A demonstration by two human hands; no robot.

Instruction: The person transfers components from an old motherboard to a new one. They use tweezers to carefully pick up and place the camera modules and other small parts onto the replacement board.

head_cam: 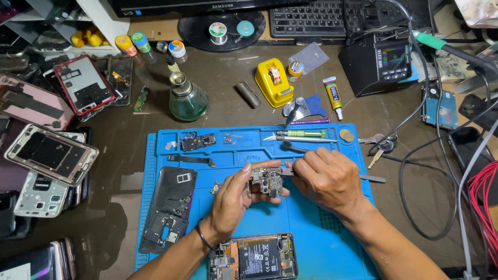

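My left hand (232, 202) pinches a small phone circuit board (266, 182) above the blue repair mat (321, 243). Touching the board's right edge are metal tweezers (371, 178), which my right hand (327, 179) grips. Below my hands, at the mat's front edge, lies an opened phone (254, 256) with its battery showing. A dark phone back cover (170, 207) rests on the mat's left side. Small black parts (197, 141) and screws sit in the mat's top tray.
Several stripped phone frames (52, 155) pile at the left. A green glass bottle (187, 98), a yellow tape dispenser (273, 81), a glue tube (333, 96), a soldering station (381, 62) with cables, keys (381, 142) and red wires (485, 202) surround the mat.
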